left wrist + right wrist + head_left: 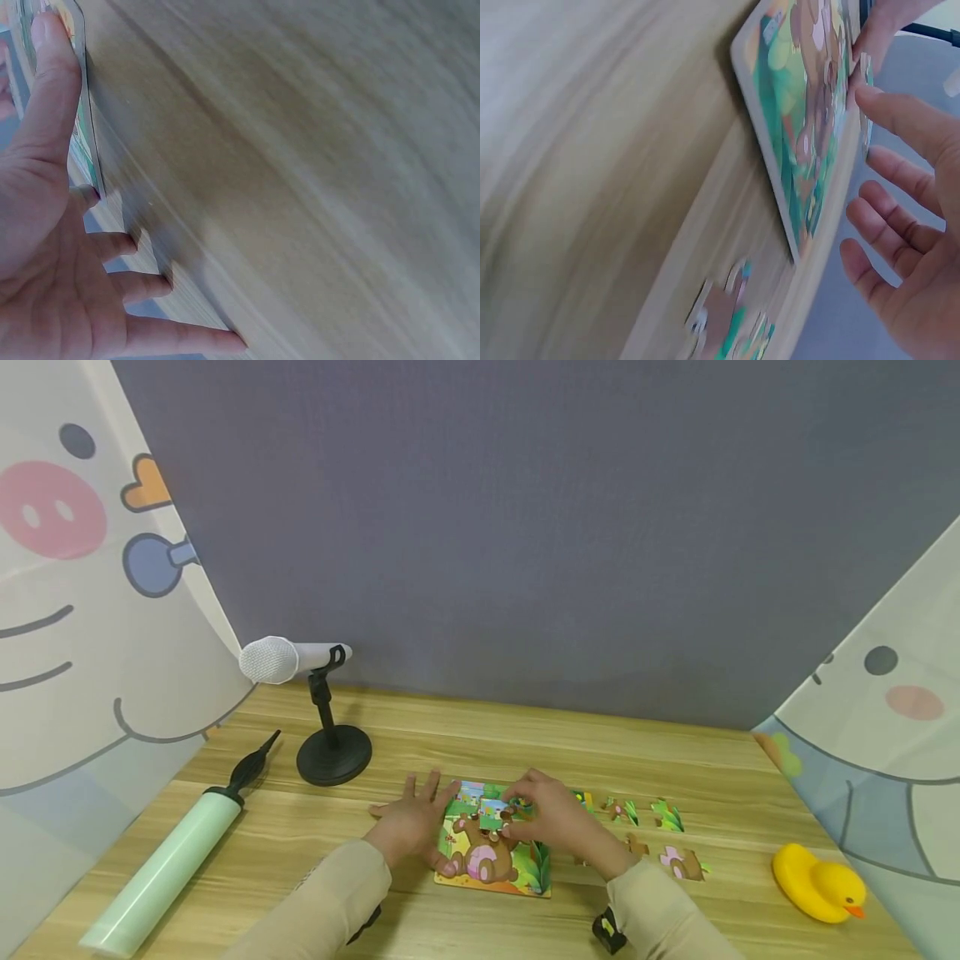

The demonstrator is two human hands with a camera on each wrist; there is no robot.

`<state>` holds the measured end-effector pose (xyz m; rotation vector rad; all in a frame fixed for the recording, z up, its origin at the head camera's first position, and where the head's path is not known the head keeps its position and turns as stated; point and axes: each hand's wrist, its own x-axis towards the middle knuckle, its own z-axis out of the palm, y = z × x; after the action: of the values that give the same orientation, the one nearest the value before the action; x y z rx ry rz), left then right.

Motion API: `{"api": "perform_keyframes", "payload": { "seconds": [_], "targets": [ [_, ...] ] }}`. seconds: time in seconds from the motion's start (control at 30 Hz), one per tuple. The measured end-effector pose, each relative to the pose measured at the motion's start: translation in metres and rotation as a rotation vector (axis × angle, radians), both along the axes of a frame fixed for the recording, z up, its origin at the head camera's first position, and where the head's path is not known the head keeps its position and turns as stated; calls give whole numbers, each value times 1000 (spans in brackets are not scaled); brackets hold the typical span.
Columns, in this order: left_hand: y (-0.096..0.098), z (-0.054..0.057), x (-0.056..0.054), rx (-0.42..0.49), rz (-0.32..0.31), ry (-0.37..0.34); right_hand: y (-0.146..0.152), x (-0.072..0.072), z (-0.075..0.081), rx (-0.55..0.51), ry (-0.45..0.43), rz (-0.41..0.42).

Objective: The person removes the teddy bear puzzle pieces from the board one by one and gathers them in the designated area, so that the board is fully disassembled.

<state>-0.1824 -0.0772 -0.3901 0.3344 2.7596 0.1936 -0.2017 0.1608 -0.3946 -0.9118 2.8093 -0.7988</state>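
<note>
A bear puzzle board [480,860] lies flat on the wooden table. My left hand [415,823] is spread at its left side, thumb on the board's lower left and the other fingertips on the table and the board's edge. In the left wrist view the left thumb [52,90] rests on the board. My right hand [551,814] pinches a puzzle piece [492,814] between thumb and fingers over the upper middle of the board. The right wrist view shows this piece edge-on, raised above the board.
Several loose puzzle pieces [681,863] lie right of the board. A yellow rubber duck [817,883] sits at the far right. On the left are a white microphone [273,660] on a black stand [334,754] and a pale green hand pump [165,872]. A grey panel [510,543] rises behind the table.
</note>
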Motion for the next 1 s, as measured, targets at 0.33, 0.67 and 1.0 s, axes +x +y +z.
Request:
{"api": "perform_keyframes", "payload": {
  "seconds": [0.33,0.67,1.0],
  "targets": [
    [-1,0,0,15,-11,20,48,22,11,-56,-52,-48],
    [-1,0,0,25,-8,19,98,48,6,-88,-79,-56],
    [-1,0,0,21,-7,15,126,71,-16,-51,70,-28]
  ]
}}
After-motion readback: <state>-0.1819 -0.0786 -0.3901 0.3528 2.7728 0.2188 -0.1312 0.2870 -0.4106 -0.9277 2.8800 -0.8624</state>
